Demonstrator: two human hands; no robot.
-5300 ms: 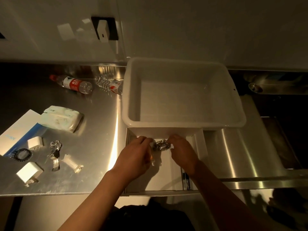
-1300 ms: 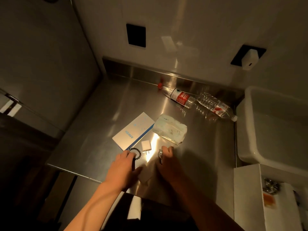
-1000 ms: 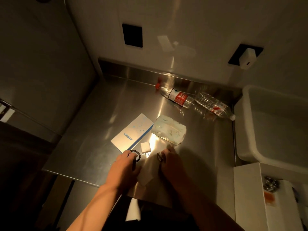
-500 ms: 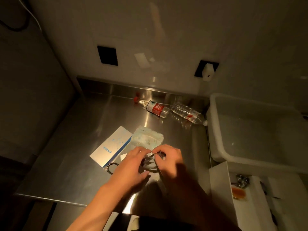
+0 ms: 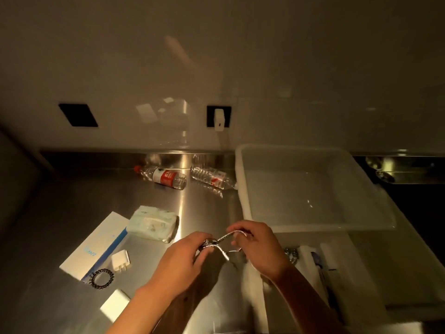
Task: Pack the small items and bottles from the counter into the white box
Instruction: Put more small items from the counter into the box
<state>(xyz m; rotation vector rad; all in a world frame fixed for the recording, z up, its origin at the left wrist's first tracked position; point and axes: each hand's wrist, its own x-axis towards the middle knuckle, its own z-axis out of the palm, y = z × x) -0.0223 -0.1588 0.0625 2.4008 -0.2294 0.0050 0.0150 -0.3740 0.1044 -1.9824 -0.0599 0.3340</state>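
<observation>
A person's 2 hands meet above a steel tabletop [image 5: 72,213] in dim light, holding a metal wristwatch [image 5: 218,241] between them. The left hand [image 5: 183,259] closes its grip on the watch case, fingers curled around it, while the right hand [image 5: 256,247] pinches the band, which arcs up between the 2 hands clear of the surface. Just right of the hands and slightly lower sits the open white box [image 5: 313,273], with dividers and a small metallic item already in 1 compartment. Behind it stands a large pale plastic tub [image 5: 313,189]. Left on the tabletop are 2 clear bottles [image 5: 166,177] lying on their sides near the back wall, a soft white packet [image 5: 151,224], a flat white-and-blue carton [image 5: 94,247], 2 white plug adapters [image 5: 120,260], and a black beaded bracelet [image 5: 102,278]. The step in hand looks like carrying the watch to the box. The next move likely calls for shifting both hands right, folding the band, and lowering the watch into a free compartment; most items are not yet packed.
</observation>
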